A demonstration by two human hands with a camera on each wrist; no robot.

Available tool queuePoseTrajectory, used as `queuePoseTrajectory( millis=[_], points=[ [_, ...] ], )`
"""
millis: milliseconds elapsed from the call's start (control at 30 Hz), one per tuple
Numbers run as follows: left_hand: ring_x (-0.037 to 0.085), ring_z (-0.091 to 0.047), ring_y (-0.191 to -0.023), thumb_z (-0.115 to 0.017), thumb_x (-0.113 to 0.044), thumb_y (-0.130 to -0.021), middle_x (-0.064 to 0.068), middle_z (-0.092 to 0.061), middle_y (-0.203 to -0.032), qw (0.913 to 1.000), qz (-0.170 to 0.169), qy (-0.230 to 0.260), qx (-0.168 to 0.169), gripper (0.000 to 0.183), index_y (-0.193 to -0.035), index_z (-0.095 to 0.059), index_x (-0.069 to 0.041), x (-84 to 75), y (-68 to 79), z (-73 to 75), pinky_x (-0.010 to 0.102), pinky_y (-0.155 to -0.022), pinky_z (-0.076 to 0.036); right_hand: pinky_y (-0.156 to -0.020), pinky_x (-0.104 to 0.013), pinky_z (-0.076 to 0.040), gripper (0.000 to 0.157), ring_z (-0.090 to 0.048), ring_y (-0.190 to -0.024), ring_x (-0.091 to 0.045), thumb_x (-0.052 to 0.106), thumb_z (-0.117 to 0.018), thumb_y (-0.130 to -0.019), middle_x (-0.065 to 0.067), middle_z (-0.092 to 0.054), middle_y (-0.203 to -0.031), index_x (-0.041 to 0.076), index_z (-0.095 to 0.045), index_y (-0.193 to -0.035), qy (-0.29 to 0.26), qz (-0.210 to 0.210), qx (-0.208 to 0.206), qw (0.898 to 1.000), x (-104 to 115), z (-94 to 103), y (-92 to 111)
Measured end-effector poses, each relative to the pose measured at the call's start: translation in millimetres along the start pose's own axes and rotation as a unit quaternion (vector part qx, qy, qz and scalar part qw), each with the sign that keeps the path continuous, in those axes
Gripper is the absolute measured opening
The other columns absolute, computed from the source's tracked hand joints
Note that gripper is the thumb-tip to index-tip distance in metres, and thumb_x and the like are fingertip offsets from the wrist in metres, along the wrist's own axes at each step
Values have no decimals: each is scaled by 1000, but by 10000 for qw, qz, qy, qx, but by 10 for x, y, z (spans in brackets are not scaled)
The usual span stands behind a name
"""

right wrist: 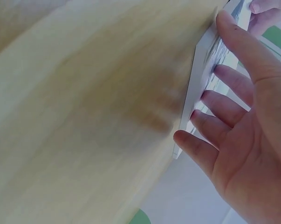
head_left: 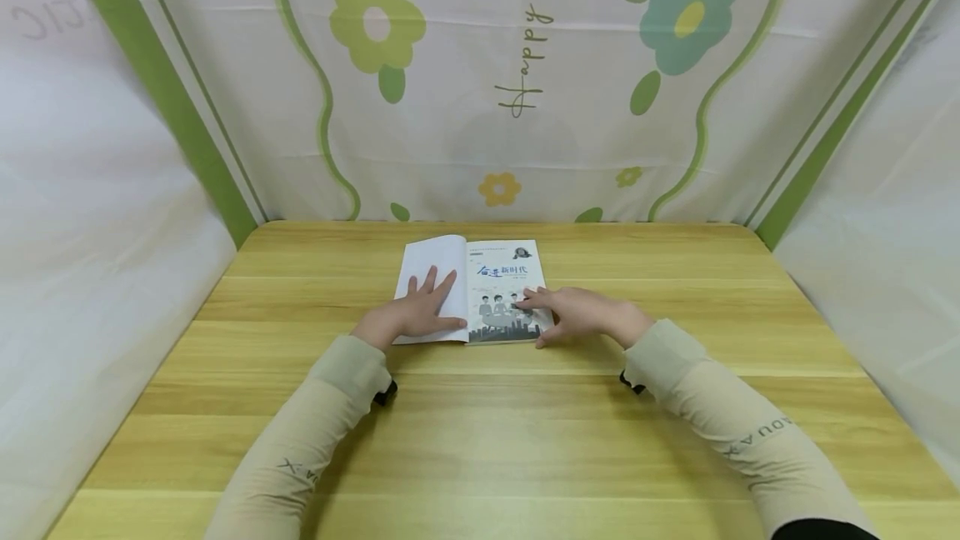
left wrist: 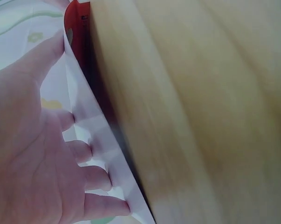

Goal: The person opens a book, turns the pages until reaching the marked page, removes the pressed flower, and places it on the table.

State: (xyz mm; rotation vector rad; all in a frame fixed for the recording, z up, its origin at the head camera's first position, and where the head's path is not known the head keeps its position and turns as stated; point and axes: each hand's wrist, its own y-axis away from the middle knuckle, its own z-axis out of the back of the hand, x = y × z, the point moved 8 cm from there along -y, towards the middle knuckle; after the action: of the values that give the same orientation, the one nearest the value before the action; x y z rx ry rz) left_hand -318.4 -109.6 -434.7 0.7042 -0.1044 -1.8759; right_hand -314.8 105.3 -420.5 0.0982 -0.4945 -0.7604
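Note:
A book lies spread on the wooden table, its white left leaf [head_left: 435, 253] on one side and a printed title page [head_left: 498, 257] with drawn figures and a skyline on the other. With fingers spread, my left hand [head_left: 423, 311] presses on the white leaf, the thumb near the fold. In the left wrist view this leaf curves up slightly, and a red underside [left wrist: 78, 39] shows at its far end. My right hand [head_left: 577, 315] rests its fingertips on the right edge of the title page, thumb by the lower corner. The book's thickness [right wrist: 189, 100] shows in the right wrist view.
The wooden table [head_left: 495, 440] extends around the book on all sides. Behind it hangs a white cloth [head_left: 450, 123] with flowers and lettering. White cloth walls with green bands [head_left: 187, 123] stand at left and right.

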Motion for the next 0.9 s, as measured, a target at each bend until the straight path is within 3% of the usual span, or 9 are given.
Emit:
queuePoseTrajectory(
  millis=[200, 233, 333, 433, 533, 600, 667, 733, 900],
  points=[
    [54, 18, -147, -54, -58, -102, 20, 22, -166, 10000, -8, 26, 49, 97, -165, 7, -17, 23, -13, -22, 71, -116, -9, -117, -54, -31, 72, -25, -151, -38, 34, -76, -94, -12, -26, -166, 13, -45, -156, -79, -72, 166, 9998, -22, 15, 2],
    [54, 17, -147, -54, -57, -102, 21, 21, -166, 10000, -10, 19, 47, 97, -166, 7, -17, 18, -13, -20, 71, -116, -10, -115, -52, -34, 71, -37, -146, -38, 34, -76, -95, -13, -26, -166, 14, -45, -156, -74, -78, 206, 9997, -28, 22, 4],
    [55, 16, -148, -54, -56, -102, 22, 19, -167, 10000, -17, 13, 31, 96, -166, 5, -15, 5, -16, -8, 70, -116, -10, -102, -44, -45, 64, -64, -103, -26, 29, -73, -97, -14, -31, -164, 12, -49, -154, 16, -38, 262, 9996, -36, 62, 23],
    [55, 15, -148, -55, -56, -102, 22, 19, -167, 10000, 8, 0, 29, 96, -166, 4, -14, 9, -17, -2, 70, -117, -11, -83, -36, -47, 56, -43, -62, -13, 20, -70, -98, -16, -35, -161, 10, -53, -151, 50, -4, 290, 9996, -48, 96, 38],
    [55, 15, -148, -55, -56, -102, 22, 18, -167, 10000, 29, 17, 32, 96, -166, 4, -15, 18, -14, 1, 70, -116, -11, -87, -38, -49, 50, -52, -67, -14, 18, -67, -100, -19, -40, -158, 9, -57, -148, 124, 1, 200, 9997, -62, 118, 52],
    [55, 15, -148, -55, -56, -102, 21, 19, -167, 10000, 29, 39, 31, 96, -166, 4, -15, 22, -11, 4, 70, -117, -10, -98, -43, -49, 48, -66, -91, -25, 21, -67, -101, -21, -41, -157, 9, -57, -147, 128, -43, 80, 9999, -81, 128, 61],
    [54, 15, -148, -55, -56, -102, 21, 18, -167, 10000, 24, 45, 16, 96, -166, 3, -16, 24, -7, 10, 70, -117, -10, -109, -49, -43, 48, -62, -120, -37, 24, -67, -102, -24, -43, -155, 7, -58, -146, 155, -99, -99, 9998, -101, 140, 70],
    [54, 15, -148, -56, -55, -102, 21, 19, -167, 10000, 12, 50, 7, 95, -166, 3, -16, 25, -6, 16, 70, -116, -10, -111, -52, -40, 51, -54, -131, -42, 27, -67, -102, -26, -51, -148, 6, -56, -147, 103, -215, -254, 9994, -136, 150, 73],
    [54, 15, -148, -56, -54, -102, 22, 19, -167, 10000, -23, 79, 5, 95, -166, 3, -16, 29, -7, 21, 71, -116, -10, -102, -49, -48, 56, -65, -107, -31, 31, -65, -103, -24, -63, -133, 3, -52, -149, -45, -578, -607, 9965, -219, 187, 57]
  ],
)
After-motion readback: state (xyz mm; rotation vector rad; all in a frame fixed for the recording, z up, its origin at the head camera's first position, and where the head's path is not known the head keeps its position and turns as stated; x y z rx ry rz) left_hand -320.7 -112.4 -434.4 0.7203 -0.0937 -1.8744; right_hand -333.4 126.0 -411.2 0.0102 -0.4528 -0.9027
